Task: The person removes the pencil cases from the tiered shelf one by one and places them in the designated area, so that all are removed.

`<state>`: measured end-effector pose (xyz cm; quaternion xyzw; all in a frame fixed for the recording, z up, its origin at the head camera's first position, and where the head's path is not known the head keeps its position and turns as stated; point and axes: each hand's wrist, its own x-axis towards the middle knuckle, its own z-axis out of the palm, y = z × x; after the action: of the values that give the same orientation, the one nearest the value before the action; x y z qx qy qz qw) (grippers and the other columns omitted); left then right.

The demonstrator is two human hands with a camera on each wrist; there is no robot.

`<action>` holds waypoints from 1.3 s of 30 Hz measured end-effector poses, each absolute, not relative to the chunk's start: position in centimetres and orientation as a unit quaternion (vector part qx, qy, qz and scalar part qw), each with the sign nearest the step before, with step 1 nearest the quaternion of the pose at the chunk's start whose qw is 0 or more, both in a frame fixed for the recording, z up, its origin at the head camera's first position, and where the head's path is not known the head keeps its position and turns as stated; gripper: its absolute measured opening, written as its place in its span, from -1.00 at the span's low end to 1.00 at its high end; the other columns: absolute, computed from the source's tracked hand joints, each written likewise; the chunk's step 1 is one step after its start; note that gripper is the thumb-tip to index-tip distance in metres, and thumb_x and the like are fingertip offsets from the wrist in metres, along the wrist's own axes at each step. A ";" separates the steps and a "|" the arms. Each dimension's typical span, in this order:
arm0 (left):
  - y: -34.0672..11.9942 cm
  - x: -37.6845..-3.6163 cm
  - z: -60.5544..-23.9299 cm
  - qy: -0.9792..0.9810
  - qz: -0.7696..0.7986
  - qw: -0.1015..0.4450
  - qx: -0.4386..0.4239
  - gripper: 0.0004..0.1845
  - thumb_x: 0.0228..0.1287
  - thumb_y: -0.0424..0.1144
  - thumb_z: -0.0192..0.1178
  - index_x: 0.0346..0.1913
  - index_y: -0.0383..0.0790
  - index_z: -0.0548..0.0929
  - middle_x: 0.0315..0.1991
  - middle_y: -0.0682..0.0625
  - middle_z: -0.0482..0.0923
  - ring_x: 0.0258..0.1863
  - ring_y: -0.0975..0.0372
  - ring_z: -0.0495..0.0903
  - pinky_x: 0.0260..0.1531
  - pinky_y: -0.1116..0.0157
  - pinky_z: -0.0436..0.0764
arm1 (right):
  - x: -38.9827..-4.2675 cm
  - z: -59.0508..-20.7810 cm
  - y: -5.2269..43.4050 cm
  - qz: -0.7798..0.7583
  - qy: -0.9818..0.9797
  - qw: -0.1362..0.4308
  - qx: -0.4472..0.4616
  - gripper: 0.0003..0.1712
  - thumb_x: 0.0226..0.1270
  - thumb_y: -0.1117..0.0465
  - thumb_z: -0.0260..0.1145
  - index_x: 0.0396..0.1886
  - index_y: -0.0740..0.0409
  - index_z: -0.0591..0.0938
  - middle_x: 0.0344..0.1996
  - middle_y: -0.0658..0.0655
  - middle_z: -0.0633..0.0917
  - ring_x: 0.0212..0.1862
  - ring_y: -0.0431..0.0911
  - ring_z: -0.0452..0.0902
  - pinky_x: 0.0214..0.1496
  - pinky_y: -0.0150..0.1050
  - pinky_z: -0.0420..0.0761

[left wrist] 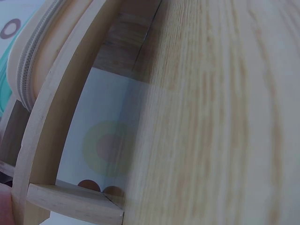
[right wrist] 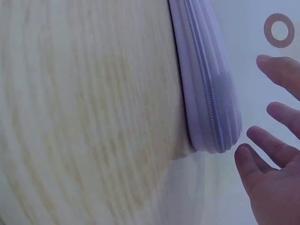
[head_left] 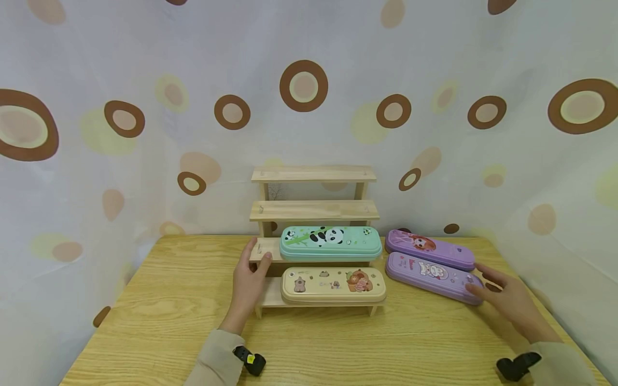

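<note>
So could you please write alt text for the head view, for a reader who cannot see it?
A left hand rests on a wooden stepped shelf holding a panda pencil case and a beige one. The right hand touches the nearer of two purple cases on the table.

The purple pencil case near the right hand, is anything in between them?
Nothing visible stands between them. The right hand lies open by the near end of the front purple zip pencil case on the wooden table, its fingers spread just beside that end. The second purple case lies behind it.
</note>
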<state>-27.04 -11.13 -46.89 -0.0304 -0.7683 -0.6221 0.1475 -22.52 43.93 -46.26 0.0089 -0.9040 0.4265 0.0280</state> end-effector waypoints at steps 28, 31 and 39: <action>-11.0 -27.0 -46.9 -0.767 -0.621 0.157 -0.030 -0.33 0.46 -0.02 0.15 0.52 -0.08 0.23 0.45 -0.10 0.25 0.43 0.05 0.21 0.34 0.02 0.28 | -24.8 -44.3 37.0 0.486 -0.857 0.080 0.152 -0.27 0.40 0.22 0.33 0.51 0.09 0.29 0.35 0.30 0.40 0.21 -0.27 0.46 0.03 -0.52 0.52; -11.1 -26.9 -46.8 -0.765 -0.624 0.154 -0.030 -0.33 0.45 0.00 0.16 0.52 -0.05 0.23 0.46 -0.08 0.23 0.43 0.07 0.20 0.35 0.04 0.27 | -25.3 -44.3 36.1 0.502 -0.841 0.085 0.180 -0.26 0.37 0.31 0.34 0.50 0.05 0.30 0.33 0.12 0.43 0.24 -0.24 0.45 0.05 -0.46 0.54; -11.1 -27.0 -46.8 -0.769 -0.620 0.150 -0.031 -0.33 0.46 0.01 0.15 0.52 -0.05 0.22 0.47 -0.09 0.22 0.44 0.07 0.18 0.35 0.03 0.27 | -26.4 -44.0 33.8 0.511 -0.830 0.075 0.212 -0.24 0.36 0.33 0.34 0.51 0.04 0.28 0.35 0.29 0.38 0.30 -0.19 0.38 0.14 -0.40 0.52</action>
<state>-26.95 -11.15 -46.79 -0.0313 -0.7691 -0.6204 0.1503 -26.38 33.79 -43.97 0.2115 -0.8301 0.5105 0.0749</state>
